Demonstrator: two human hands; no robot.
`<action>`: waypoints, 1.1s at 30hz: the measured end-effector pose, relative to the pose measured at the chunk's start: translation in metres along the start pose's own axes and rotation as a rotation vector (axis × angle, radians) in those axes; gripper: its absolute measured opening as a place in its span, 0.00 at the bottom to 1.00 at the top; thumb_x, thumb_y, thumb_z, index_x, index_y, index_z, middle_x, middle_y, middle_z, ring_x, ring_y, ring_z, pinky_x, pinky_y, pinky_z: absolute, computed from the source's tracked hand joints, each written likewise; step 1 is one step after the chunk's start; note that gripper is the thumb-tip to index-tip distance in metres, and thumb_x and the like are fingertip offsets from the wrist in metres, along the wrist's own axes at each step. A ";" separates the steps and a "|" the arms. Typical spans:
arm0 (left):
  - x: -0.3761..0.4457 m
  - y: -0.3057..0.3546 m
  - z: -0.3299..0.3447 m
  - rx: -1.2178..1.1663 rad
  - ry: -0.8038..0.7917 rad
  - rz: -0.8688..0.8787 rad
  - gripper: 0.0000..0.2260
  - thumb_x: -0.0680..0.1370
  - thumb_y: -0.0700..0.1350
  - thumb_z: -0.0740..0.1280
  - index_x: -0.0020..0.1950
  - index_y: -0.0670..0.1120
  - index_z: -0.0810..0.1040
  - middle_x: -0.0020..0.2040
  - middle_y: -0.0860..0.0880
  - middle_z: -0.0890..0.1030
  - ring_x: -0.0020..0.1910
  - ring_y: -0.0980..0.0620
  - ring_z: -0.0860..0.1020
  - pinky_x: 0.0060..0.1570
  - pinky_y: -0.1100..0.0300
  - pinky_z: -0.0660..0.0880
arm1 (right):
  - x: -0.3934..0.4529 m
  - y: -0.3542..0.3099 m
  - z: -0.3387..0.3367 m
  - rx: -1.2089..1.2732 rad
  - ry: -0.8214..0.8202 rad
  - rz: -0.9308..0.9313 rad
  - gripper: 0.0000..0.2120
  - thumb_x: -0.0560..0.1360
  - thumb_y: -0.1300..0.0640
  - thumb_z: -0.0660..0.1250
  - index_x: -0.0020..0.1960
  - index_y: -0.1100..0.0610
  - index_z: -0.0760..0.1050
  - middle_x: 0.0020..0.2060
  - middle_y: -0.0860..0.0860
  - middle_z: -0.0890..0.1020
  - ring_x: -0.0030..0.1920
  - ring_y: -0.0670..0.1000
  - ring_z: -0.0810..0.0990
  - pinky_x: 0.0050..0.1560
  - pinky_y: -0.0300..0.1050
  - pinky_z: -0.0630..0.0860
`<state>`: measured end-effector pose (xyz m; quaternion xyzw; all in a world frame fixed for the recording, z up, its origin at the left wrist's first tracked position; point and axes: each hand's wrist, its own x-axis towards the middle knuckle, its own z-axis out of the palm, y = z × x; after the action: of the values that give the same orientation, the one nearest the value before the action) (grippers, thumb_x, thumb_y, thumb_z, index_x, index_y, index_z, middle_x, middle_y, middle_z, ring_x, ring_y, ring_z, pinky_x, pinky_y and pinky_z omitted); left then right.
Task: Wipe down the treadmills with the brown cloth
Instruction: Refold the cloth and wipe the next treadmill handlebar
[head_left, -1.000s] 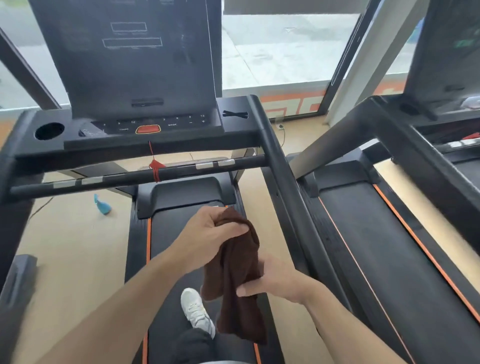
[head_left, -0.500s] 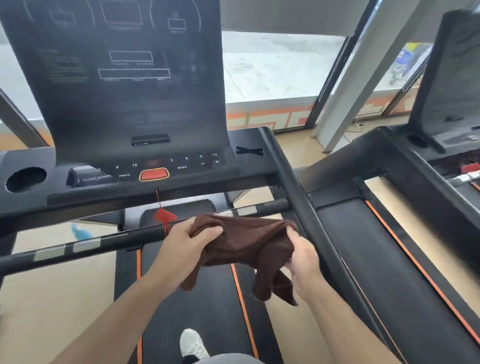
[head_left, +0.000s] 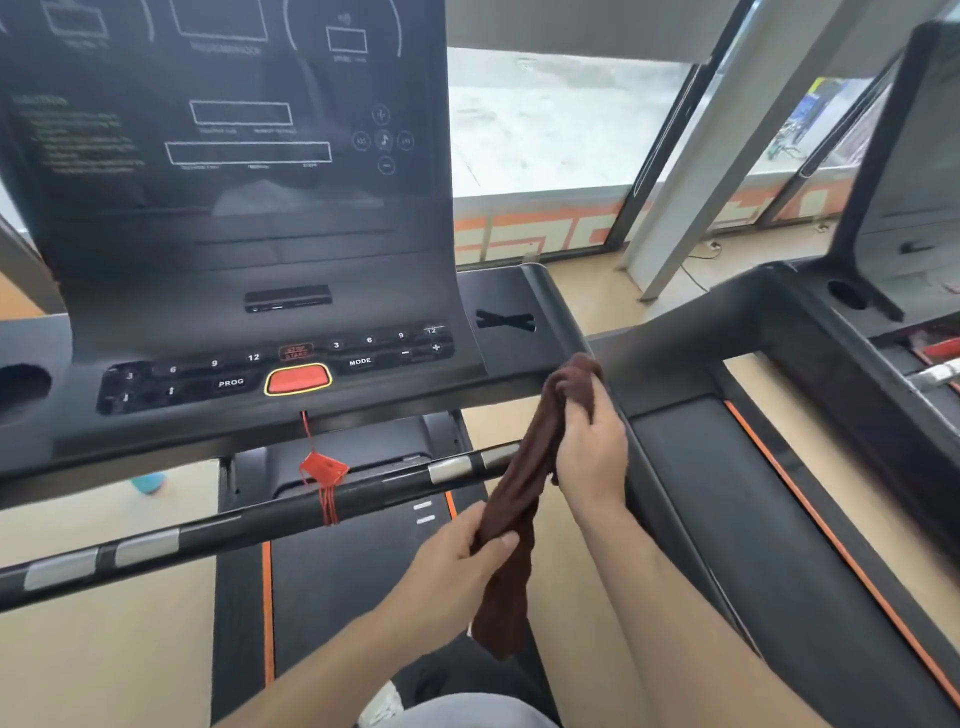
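The brown cloth (head_left: 519, 483) hangs bunched and stretched lengthwise between both hands. My right hand (head_left: 589, 447) grips its upper end, which touches the right corner of the near treadmill's black console (head_left: 514, 343). My left hand (head_left: 457, 566) pinches the cloth lower down, and its tail dangles over the belt (head_left: 353, 587). The console carries a dark screen, a row of buttons and a red stop button (head_left: 297, 379). A black crossbar (head_left: 311, 499) with silver pads runs under the console.
A second treadmill (head_left: 779, 519) stands close on the right, its console (head_left: 914, 171) at the frame's edge. A red safety cord (head_left: 322, 473) hangs over the crossbar. Windows and a grey pillar (head_left: 717, 156) lie ahead. My white shoe (head_left: 382, 701) rests on the belt.
I have stepped closer to the console. My right hand rose with one end of the cloth to the console's right corner, while my left hand dropped lower, turning the cloth from sideways to upright.
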<state>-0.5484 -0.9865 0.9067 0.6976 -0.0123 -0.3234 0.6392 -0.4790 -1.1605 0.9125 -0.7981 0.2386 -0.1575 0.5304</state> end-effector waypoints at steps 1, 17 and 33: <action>0.005 0.001 -0.001 -0.050 0.018 -0.029 0.07 0.84 0.44 0.64 0.60 0.52 0.79 0.53 0.47 0.86 0.54 0.46 0.84 0.51 0.54 0.80 | 0.008 0.003 0.009 -0.047 -0.081 -0.022 0.21 0.84 0.39 0.56 0.72 0.44 0.74 0.63 0.42 0.80 0.65 0.46 0.76 0.68 0.44 0.71; 0.104 0.039 -0.018 -0.350 0.371 -0.195 0.08 0.83 0.40 0.65 0.59 0.47 0.80 0.50 0.48 0.88 0.50 0.47 0.86 0.49 0.44 0.84 | 0.174 0.004 0.120 -0.749 -0.679 -0.496 0.26 0.87 0.49 0.47 0.82 0.57 0.56 0.82 0.50 0.58 0.82 0.48 0.49 0.80 0.45 0.42; 0.138 0.063 0.000 -0.392 0.544 -0.232 0.07 0.82 0.40 0.66 0.60 0.44 0.79 0.51 0.43 0.87 0.47 0.47 0.87 0.38 0.56 0.82 | 0.228 -0.014 0.141 -0.501 -0.688 -0.393 0.18 0.78 0.54 0.57 0.66 0.55 0.75 0.68 0.55 0.77 0.71 0.59 0.71 0.76 0.52 0.61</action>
<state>-0.4148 -1.0576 0.9033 0.6192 0.2998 -0.1924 0.6998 -0.2141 -1.1722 0.8708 -0.9375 -0.0761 0.0813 0.3296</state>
